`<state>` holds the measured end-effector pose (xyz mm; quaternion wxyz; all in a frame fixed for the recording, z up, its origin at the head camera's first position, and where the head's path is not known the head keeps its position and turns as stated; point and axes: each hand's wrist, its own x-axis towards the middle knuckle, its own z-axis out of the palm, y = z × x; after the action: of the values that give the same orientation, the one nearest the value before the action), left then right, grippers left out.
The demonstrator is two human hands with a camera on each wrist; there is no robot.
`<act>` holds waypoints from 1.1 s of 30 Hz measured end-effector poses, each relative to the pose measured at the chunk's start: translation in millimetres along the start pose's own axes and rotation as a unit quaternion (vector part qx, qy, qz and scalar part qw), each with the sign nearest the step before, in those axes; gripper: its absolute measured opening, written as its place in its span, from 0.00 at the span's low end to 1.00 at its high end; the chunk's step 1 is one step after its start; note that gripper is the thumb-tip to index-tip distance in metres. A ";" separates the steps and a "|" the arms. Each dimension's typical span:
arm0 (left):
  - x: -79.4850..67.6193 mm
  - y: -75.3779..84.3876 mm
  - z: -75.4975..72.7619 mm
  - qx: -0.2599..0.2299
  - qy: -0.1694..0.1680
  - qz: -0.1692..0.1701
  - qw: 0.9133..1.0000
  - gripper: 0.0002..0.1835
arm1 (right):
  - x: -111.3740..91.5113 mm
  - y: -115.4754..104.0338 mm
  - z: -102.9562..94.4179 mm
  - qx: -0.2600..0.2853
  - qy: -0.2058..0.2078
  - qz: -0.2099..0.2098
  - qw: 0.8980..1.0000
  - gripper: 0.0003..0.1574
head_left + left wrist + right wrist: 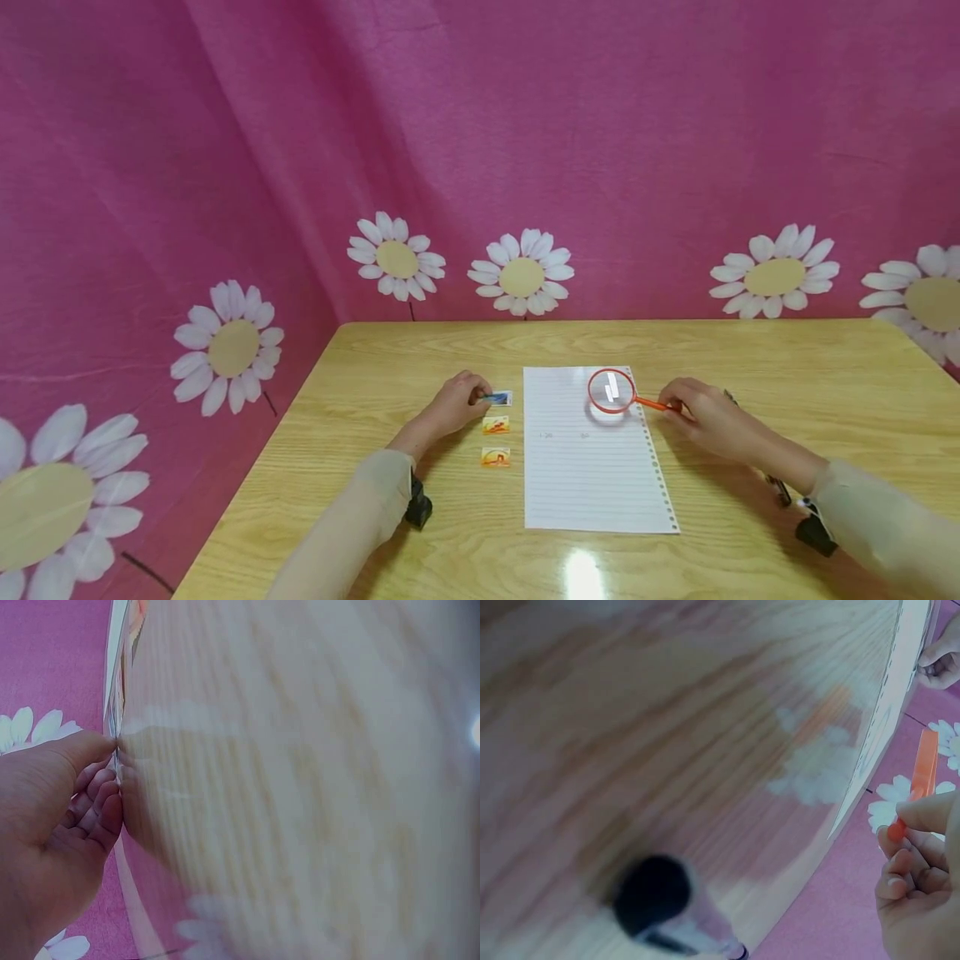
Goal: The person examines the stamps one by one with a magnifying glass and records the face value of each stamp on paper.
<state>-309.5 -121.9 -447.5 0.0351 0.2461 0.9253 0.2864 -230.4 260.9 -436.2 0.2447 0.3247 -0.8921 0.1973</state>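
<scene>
Three small picture stamps lie in a column left of a lined sheet of paper (585,492). My left hand (454,404) pinches the left edge of the topmost, a blue stamp (501,398), with thumb and fingertips low at the tabletop. Below it are a yellow-and-red stamp (496,426) and another yellow-orange stamp (496,457). In my right hand (701,414) is the orange handle of a magnifying glass (649,404), gripped between thumb and fingers. Its round lens hangs over the sheet's upper right part. The right wrist view shows the handle's end (896,829) between the fingers.
A pen with a black cap (652,896) lies on the wooden table (420,533) by my right forearm. Faint handwriting (584,436) shows on the sheet, whose right edge is perforated. A pink curtain (600,125) with white daisies hangs behind and left of the table.
</scene>
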 end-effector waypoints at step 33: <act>0.1 4.4 -0.3 0.002 -0.001 -0.016 1.000 0.05 | -40.5 19.1 -23.9 -0.036 -0.007 0.033 0.999 0.18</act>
<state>-307.7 -118.9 -444.8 0.0401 0.2321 0.9296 0.2836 -208.8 306.2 -443.6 0.2437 0.2875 -0.9104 0.1709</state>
